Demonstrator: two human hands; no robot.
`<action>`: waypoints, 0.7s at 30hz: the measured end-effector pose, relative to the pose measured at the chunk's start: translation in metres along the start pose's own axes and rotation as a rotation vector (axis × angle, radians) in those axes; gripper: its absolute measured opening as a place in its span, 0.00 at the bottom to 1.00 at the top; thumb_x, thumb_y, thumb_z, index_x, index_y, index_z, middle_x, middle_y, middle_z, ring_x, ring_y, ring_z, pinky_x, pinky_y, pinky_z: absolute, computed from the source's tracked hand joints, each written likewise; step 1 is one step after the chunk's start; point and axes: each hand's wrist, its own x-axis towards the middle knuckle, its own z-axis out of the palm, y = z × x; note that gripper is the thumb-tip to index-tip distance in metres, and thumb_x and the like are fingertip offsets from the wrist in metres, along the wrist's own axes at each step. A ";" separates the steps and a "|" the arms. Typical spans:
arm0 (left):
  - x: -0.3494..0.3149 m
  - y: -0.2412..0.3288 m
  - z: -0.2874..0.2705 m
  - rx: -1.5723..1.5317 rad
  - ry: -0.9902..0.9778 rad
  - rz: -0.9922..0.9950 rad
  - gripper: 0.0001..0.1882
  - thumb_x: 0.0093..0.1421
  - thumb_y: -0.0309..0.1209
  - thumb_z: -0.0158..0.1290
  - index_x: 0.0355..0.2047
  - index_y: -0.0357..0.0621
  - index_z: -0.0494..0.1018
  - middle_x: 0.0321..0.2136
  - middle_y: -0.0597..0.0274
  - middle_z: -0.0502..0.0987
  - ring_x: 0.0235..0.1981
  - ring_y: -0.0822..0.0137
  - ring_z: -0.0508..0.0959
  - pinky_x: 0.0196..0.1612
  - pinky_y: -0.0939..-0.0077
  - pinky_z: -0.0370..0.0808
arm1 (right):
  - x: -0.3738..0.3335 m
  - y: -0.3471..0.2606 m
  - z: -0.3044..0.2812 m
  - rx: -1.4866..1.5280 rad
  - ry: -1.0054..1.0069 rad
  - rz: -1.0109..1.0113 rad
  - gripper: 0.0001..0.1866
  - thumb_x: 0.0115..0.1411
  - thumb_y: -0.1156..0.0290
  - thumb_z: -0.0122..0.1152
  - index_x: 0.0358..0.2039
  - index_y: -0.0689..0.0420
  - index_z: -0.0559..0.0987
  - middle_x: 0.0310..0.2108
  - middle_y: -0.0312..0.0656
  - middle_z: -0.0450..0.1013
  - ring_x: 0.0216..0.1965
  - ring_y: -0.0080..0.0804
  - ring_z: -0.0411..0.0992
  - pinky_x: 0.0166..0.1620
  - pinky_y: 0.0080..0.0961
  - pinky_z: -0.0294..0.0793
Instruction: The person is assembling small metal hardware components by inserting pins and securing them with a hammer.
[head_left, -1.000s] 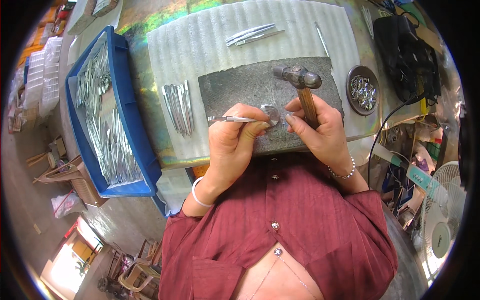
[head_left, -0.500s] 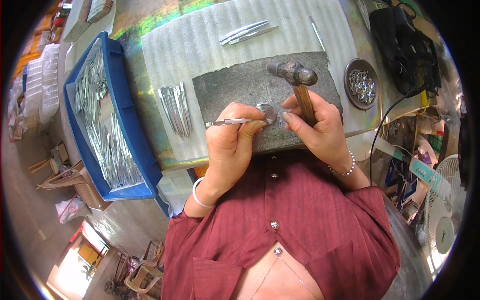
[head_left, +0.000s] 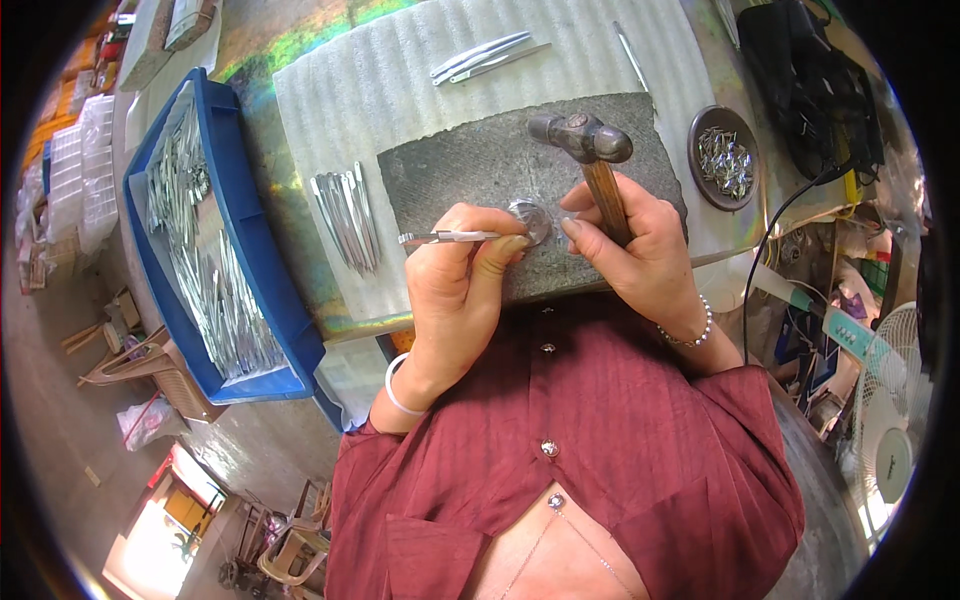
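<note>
My left hand (head_left: 455,270) is closed, pinching a slim silvery metal strip (head_left: 428,238) between thumb and fingers. One end sticks out to the left; the other reaches the edge of a round shiny metal disc (head_left: 528,215) on the dark stone slab (head_left: 440,165). Just right of the disc, my right hand (head_left: 640,245) holds a ball-peen hammer (head_left: 592,138) upright by its wooden handle, head above the slab. Its thumb and forefinger tips are close together; whether something tiny lies between them I cannot make out.
Left of the slab lies a row of metal strips (head_left: 345,215) on white foam sheet (head_left: 320,105). A blue crate (head_left: 225,150) full of strips stands farther left. More strips (head_left: 485,58) lie beyond the slab. A round dish (head_left: 708,190) of small shiny metal pieces sits at right.
The outer end of the strip in my left hand has turned slightly, showing a notched tip. The right hand and hammer stay almost in place; the whole view has shifted slightly.
</note>
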 end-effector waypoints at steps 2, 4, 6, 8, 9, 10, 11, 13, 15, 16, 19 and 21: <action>-0.001 -0.002 -0.003 0.031 0.001 0.028 0.03 0.55 0.17 0.53 0.30 0.36 0.72 0.24 0.60 0.73 0.24 0.69 0.72 0.28 0.79 0.69 | 0.001 0.000 0.001 -0.004 -0.004 0.000 0.08 0.54 0.76 0.61 0.34 0.62 0.73 0.20 0.41 0.73 0.23 0.20 0.73 0.29 0.20 0.70; -0.003 -0.002 -0.006 0.106 -0.094 0.020 0.05 0.59 0.17 0.49 0.35 0.34 0.72 0.31 0.62 0.73 0.30 0.74 0.74 0.34 0.83 0.70 | 0.001 0.000 0.000 -0.011 0.002 -0.010 0.08 0.55 0.76 0.61 0.34 0.62 0.73 0.20 0.42 0.73 0.24 0.21 0.73 0.29 0.20 0.71; 0.000 -0.001 -0.002 0.100 -0.051 0.034 0.04 0.56 0.17 0.51 0.33 0.35 0.72 0.27 0.61 0.73 0.27 0.70 0.73 0.31 0.80 0.70 | 0.000 0.000 0.000 -0.003 0.005 -0.008 0.08 0.55 0.76 0.61 0.34 0.62 0.73 0.20 0.42 0.73 0.24 0.22 0.74 0.29 0.20 0.71; -0.001 0.000 -0.002 0.094 -0.006 0.047 0.04 0.54 0.17 0.54 0.30 0.37 0.72 0.23 0.59 0.73 0.24 0.67 0.72 0.27 0.77 0.69 | 0.000 0.000 0.000 0.006 0.006 -0.007 0.08 0.55 0.76 0.61 0.34 0.62 0.74 0.20 0.42 0.73 0.24 0.22 0.74 0.30 0.21 0.71; -0.001 -0.001 -0.004 0.109 -0.052 0.046 0.04 0.57 0.17 0.51 0.33 0.35 0.72 0.27 0.60 0.73 0.27 0.70 0.73 0.31 0.80 0.70 | 0.000 0.000 0.000 -0.005 0.007 -0.013 0.08 0.55 0.76 0.60 0.35 0.62 0.74 0.20 0.42 0.73 0.24 0.22 0.74 0.30 0.21 0.71; -0.002 -0.001 -0.006 0.123 -0.098 0.046 0.05 0.59 0.16 0.48 0.36 0.34 0.71 0.31 0.61 0.73 0.30 0.74 0.74 0.35 0.83 0.71 | -0.001 0.000 0.000 -0.015 0.008 -0.019 0.08 0.55 0.76 0.60 0.35 0.62 0.73 0.21 0.42 0.73 0.24 0.22 0.74 0.30 0.21 0.71; -0.002 0.000 -0.005 0.122 -0.100 0.045 0.05 0.59 0.16 0.48 0.36 0.34 0.71 0.31 0.61 0.73 0.30 0.74 0.74 0.35 0.83 0.71 | -0.001 0.000 0.000 -0.015 0.010 -0.018 0.08 0.55 0.76 0.60 0.35 0.62 0.73 0.21 0.42 0.73 0.24 0.22 0.74 0.30 0.21 0.71; -0.002 0.000 -0.005 0.133 -0.089 0.050 0.05 0.60 0.17 0.48 0.35 0.34 0.71 0.31 0.61 0.73 0.30 0.74 0.74 0.34 0.84 0.71 | -0.001 0.002 0.002 0.001 0.015 -0.031 0.08 0.55 0.76 0.60 0.35 0.62 0.73 0.20 0.42 0.73 0.24 0.22 0.74 0.30 0.20 0.71; -0.002 0.001 -0.005 0.134 -0.091 0.044 0.04 0.60 0.17 0.48 0.35 0.34 0.71 0.31 0.62 0.73 0.29 0.74 0.74 0.34 0.84 0.71 | -0.001 0.001 0.001 -0.004 0.009 -0.019 0.08 0.55 0.76 0.60 0.35 0.62 0.73 0.20 0.42 0.73 0.24 0.21 0.74 0.30 0.20 0.71; -0.001 0.001 -0.005 0.134 -0.092 0.037 0.04 0.60 0.17 0.48 0.35 0.34 0.71 0.30 0.62 0.73 0.29 0.74 0.74 0.34 0.84 0.71 | -0.001 0.000 0.001 -0.009 0.002 -0.008 0.08 0.55 0.76 0.60 0.35 0.62 0.73 0.20 0.41 0.73 0.24 0.21 0.74 0.29 0.20 0.71; 0.000 0.002 0.001 0.096 0.001 0.046 0.04 0.55 0.17 0.53 0.31 0.36 0.71 0.24 0.60 0.72 0.23 0.69 0.73 0.27 0.78 0.69 | -0.001 -0.001 0.000 -0.020 0.000 -0.010 0.08 0.55 0.76 0.60 0.35 0.62 0.73 0.20 0.41 0.73 0.24 0.20 0.73 0.29 0.19 0.71; 0.001 0.001 0.001 0.100 0.001 0.045 0.04 0.55 0.17 0.53 0.30 0.37 0.71 0.24 0.59 0.72 0.23 0.68 0.73 0.27 0.78 0.69 | -0.001 -0.001 0.001 -0.016 0.005 -0.013 0.08 0.55 0.76 0.60 0.35 0.62 0.73 0.20 0.40 0.73 0.24 0.20 0.73 0.29 0.19 0.70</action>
